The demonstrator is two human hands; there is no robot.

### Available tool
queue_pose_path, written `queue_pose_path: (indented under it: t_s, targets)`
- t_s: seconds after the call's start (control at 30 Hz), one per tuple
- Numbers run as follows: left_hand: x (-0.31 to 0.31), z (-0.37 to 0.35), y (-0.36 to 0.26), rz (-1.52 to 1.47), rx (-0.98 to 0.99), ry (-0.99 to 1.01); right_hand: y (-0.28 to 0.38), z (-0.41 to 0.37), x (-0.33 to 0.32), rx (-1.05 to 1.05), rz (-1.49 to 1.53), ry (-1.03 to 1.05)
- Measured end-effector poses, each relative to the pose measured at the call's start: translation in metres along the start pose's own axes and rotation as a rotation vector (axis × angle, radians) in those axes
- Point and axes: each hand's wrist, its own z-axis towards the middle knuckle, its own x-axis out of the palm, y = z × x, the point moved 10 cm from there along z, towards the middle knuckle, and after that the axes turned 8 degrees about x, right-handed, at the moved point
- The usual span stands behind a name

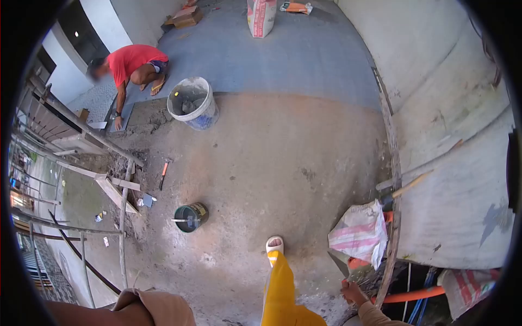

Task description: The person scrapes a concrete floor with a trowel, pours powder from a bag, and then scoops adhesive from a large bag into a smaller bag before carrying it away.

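Observation:
My right hand (354, 293) is at the bottom right, fingers closed around the handle of a grey-bladed trowel (340, 264) that points up toward a pink-and-white sack (359, 232). My left forearm in a tan sleeve (157, 308) runs along the bottom edge, and its hand is lost in the dark rim. My yellow trouser leg (280, 290) and white sandal (274, 244) stand on the bare concrete floor (272, 163). A small green bucket (190, 217) with a tool in it sits just left of my foot.
A person in a red shirt (133, 62) crouches at the upper left, laying a tile beside a large white bucket (193, 102). An orange-handled hammer (163, 173) lies on the floor. Wooden poles and railings (122, 217) fence the left side. A cement bag (261, 16) stands far back. Pipes and a sack lie at the bottom right.

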Motion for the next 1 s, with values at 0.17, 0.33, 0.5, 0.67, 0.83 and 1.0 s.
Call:
queue_pose_path:
  t_s: [0.17,0.33,0.5,0.67,0.83,1.0]
  targets:
    - [0.017,0.058,0.126,0.011,0.016,-0.193,0.112,0.007,-0.091,-0.065,0.126,-0.159]
    - [0.112,0.113,0.251,-0.243,-0.186,-0.518,0.203,0.03,-0.142,0.026,0.219,-0.132]
    - [0.397,-0.037,0.29,-0.504,-1.184,0.172,0.283,0.072,-0.177,-0.078,-0.095,-0.062]
    - [0.469,-0.268,0.043,-1.036,-1.542,1.026,0.322,0.076,-0.212,0.242,0.349,0.093]
    - [0.408,-0.314,-0.04,-1.132,-1.88,1.058,0.37,0.071,-0.247,0.03,-0.016,0.048]
    - [0.414,-0.272,0.075,-0.986,-2.169,0.381,0.434,0.089,-0.267,-0.229,-0.712,-0.136]
